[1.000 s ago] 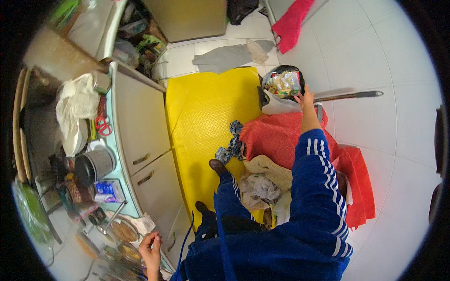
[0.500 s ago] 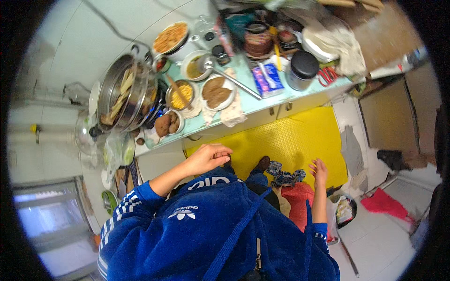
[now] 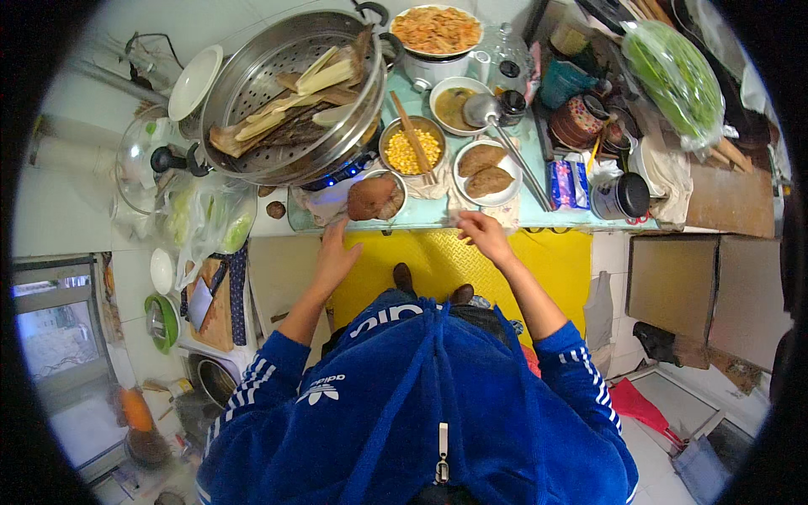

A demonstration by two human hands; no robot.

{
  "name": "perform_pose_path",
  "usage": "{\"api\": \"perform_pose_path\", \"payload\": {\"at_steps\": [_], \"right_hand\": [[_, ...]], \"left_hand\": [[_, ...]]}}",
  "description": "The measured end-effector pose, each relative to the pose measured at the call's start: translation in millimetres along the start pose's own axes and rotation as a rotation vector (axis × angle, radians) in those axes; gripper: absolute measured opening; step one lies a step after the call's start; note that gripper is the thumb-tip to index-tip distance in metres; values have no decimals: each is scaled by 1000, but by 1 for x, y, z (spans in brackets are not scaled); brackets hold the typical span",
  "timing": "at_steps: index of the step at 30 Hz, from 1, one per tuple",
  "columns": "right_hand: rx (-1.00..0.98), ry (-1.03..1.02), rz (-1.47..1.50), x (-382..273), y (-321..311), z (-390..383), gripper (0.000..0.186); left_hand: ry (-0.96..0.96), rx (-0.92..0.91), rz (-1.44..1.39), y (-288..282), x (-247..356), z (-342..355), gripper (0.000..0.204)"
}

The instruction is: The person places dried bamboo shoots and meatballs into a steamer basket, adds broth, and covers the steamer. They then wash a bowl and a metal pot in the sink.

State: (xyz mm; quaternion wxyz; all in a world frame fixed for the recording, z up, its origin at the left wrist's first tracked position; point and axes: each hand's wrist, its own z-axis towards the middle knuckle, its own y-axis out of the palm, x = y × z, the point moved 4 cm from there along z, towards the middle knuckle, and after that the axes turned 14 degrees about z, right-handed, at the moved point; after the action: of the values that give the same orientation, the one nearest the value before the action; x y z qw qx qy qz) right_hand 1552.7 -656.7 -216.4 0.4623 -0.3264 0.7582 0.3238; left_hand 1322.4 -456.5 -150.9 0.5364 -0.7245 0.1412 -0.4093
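Observation:
My left hand point(image 3: 334, 257) hangs open just below the counter edge, under a small bowl point(image 3: 374, 197) holding a brown lump of food. My right hand point(image 3: 481, 234) is open too, fingers apart, near the counter edge below a white plate point(image 3: 486, 173) with two brown flat pieces. A bowl of yellow corn kernels point(image 3: 411, 148) with wooden chopsticks across it stands between them, further back. Neither hand holds anything. Both arms wear blue sleeves with white stripes.
A big steel steamer point(image 3: 290, 93) with long leaf pieces fills the counter's left. Behind stand a pot of orange food point(image 3: 436, 32), a bowl with a ladle point(image 3: 459, 105), jars, and a bag of greens point(image 3: 673, 76). A yellow mat point(image 3: 547, 261) lies underfoot, cardboard boxes point(image 3: 707, 290) at right.
The view has swung from the floor and a pan held at the right to the counter. My hands are now both empty and raised toward the counter edge.

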Motion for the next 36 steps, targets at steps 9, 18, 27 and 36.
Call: {"api": "perform_pose_path", "payload": {"at_steps": [9, 18, 27, 36], "right_hand": [[-22, 164, -350, 15, 151, 99, 54], [7, 32, -369, 14, 186, 89, 45], [5, 181, -222, -15, 201, 66, 41], [2, 116, -296, -34, 196, 51, 38]], "left_hand": [[83, 28, 240, -19, -19, 65, 80], [414, 208, 43, -120, -33, 24, 72], [829, 495, 527, -316, -82, 101, 48], [816, -215, 932, -304, -154, 183, 59]]}}
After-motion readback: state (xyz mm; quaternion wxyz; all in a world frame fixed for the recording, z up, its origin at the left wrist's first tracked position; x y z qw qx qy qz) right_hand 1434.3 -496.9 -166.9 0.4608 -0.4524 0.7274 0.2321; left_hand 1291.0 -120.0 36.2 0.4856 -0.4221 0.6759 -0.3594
